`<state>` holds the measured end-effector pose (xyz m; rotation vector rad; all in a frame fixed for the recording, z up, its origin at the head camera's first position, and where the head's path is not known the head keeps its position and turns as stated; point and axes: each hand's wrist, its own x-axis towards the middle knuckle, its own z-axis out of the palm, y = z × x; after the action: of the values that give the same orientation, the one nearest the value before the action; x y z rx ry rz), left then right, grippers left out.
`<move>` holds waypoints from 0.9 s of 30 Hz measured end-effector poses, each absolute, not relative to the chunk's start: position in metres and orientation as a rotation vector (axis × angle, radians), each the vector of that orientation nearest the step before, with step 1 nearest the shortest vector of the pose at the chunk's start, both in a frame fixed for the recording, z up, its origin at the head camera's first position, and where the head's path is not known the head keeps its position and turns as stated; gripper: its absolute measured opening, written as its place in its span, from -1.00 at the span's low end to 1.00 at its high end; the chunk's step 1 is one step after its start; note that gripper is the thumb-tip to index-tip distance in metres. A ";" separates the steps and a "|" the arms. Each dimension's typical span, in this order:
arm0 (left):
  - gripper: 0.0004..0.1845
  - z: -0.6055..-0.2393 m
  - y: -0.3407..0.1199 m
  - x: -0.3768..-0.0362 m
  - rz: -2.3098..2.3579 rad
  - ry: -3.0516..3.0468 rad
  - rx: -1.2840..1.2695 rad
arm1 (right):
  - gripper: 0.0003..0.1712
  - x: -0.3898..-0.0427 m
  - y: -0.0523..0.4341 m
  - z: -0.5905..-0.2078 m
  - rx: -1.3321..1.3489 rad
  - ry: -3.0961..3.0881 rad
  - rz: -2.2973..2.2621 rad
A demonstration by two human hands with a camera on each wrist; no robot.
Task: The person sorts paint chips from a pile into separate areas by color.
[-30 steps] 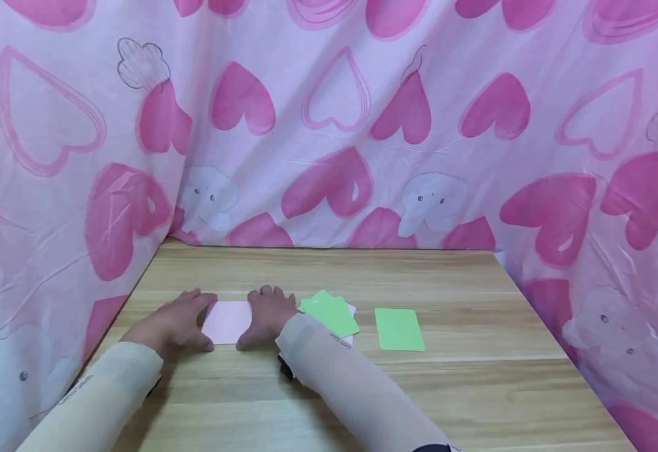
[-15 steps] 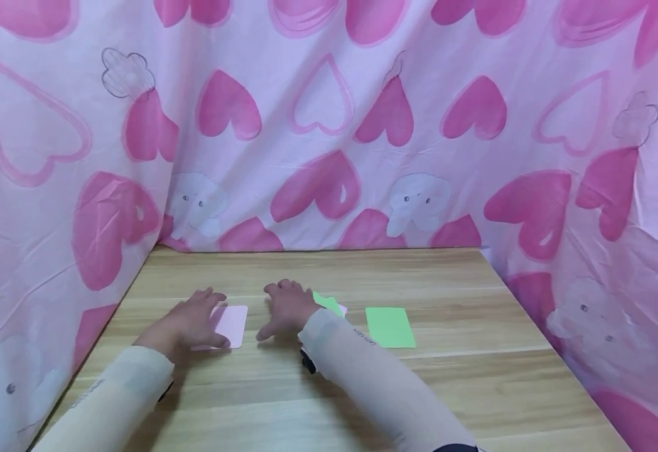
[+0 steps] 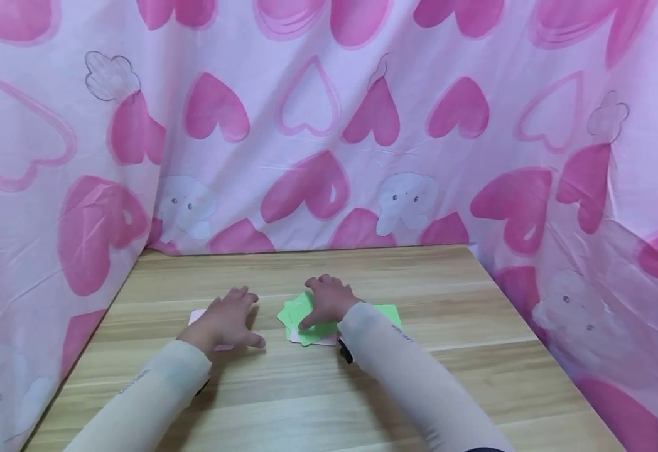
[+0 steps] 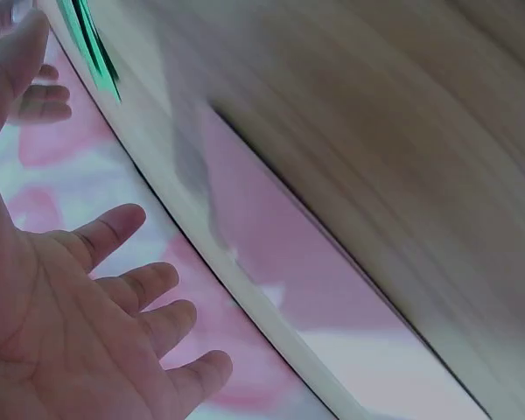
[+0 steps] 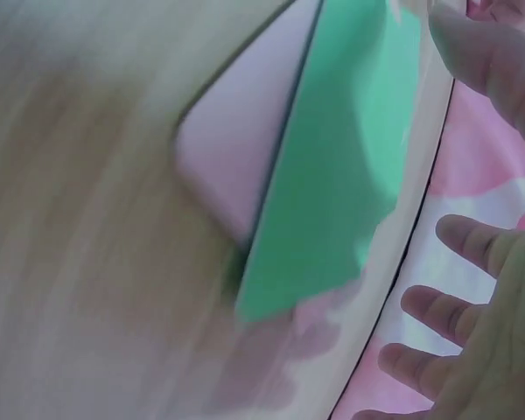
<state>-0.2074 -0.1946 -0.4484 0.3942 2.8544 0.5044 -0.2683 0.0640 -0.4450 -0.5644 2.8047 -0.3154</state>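
Observation:
My left hand (image 3: 224, 323) is over the left part of the table, fingers spread and holding nothing. Beneath it, partly covered in the head view, lies a pink card (image 3: 196, 316) with rounded corners; the left wrist view shows this pink card (image 4: 271, 245) flat on the wood, apart from the fingers. My right hand (image 3: 331, 301) hovers with spread fingers over a fanned pile of green cards (image 3: 301, 307). In the right wrist view a pink card (image 5: 232, 140) pokes out from under the green card (image 5: 332, 175), and the fingers stay off both.
Another green card (image 3: 388, 314) lies right of the pile, partly behind my right wrist. The wooden table (image 3: 284, 395) meets a pink heart-patterned cloth (image 3: 306, 188) at its back and sides.
Both hands have moved right from the pink card's edges. The left now passes over the card, and the right has gone to above the green pile. The head view has also shifted slightly.

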 end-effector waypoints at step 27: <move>0.30 -0.455 -0.097 -0.212 0.279 2.889 0.378 | 0.29 -0.280 0.126 -0.448 -0.700 2.646 -0.193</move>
<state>-0.2115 -0.0968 -0.4550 0.3783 2.8889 0.2789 -0.2800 0.1258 -0.4483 -0.6998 2.6463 -0.1932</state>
